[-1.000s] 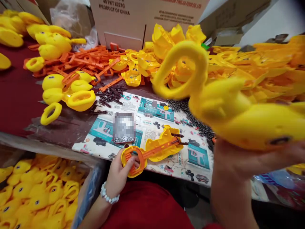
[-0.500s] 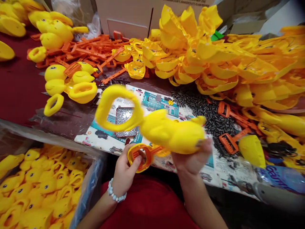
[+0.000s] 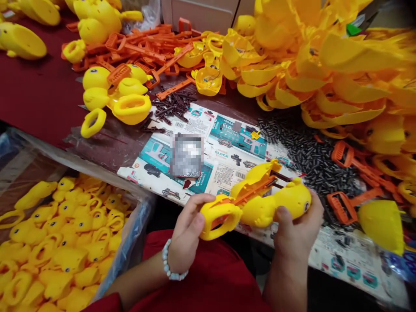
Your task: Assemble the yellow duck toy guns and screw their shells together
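Yellow plastic duck-shaped shell (image 3: 258, 212), held above the near edge of the counter (image 3: 104, 149): the left hand (image 3: 188, 234) pinches its ring end, the right hand (image 3: 299, 225) grips its head. Behind it, an open half-shell (image 3: 253, 177) bears an orange strip (image 3: 255, 191) and dark rods (image 3: 281, 176) (they jut out, looking poorly supported to me). Uneven squeezing could knock those rods askew.

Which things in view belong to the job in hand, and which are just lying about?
Appear to belong to the job:
- near yellow shell half, between left hand and right hand
- far yellow shell half
- orange bar
- dark rods
- probably the piled orange parts and open yellow shells

Appear to be just lying about:
- clear plastic bag
- green piece
- carton
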Action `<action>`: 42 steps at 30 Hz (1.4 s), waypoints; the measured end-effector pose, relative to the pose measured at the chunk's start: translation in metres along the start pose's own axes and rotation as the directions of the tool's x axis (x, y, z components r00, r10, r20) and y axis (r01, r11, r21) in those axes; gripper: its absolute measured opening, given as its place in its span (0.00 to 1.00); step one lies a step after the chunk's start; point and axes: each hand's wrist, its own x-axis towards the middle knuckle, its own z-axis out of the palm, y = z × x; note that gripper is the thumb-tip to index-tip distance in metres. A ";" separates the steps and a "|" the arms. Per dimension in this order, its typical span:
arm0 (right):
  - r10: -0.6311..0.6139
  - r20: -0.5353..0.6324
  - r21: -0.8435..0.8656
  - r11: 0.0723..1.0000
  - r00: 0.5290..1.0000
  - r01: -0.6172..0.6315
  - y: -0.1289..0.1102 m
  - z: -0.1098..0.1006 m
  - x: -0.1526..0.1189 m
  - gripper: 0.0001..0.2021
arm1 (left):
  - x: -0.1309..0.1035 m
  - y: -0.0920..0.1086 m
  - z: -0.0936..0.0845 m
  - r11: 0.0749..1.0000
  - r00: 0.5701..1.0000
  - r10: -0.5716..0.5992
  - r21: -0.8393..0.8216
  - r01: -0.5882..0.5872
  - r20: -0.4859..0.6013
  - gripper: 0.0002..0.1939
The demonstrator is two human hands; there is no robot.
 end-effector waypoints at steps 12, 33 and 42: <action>0.049 -0.033 0.218 0.975 0.998 -0.041 0.007 0.002 0.005 0.39 | 0.002 0.008 0.000 0.992 0.966 -0.078 -0.078 0.100 0.245 0.12; -0.148 -0.117 0.086 0.984 0.982 0.159 0.007 0.004 0.004 0.44 | 0.003 0.002 -0.010 0.998 0.964 -0.024 -0.044 0.037 0.265 0.11; -0.107 -0.142 0.127 0.984 0.984 0.125 0.009 0.003 0.003 0.43 | 0.004 0.005 -0.006 0.999 0.952 -0.022 -0.034 0.035 0.304 0.11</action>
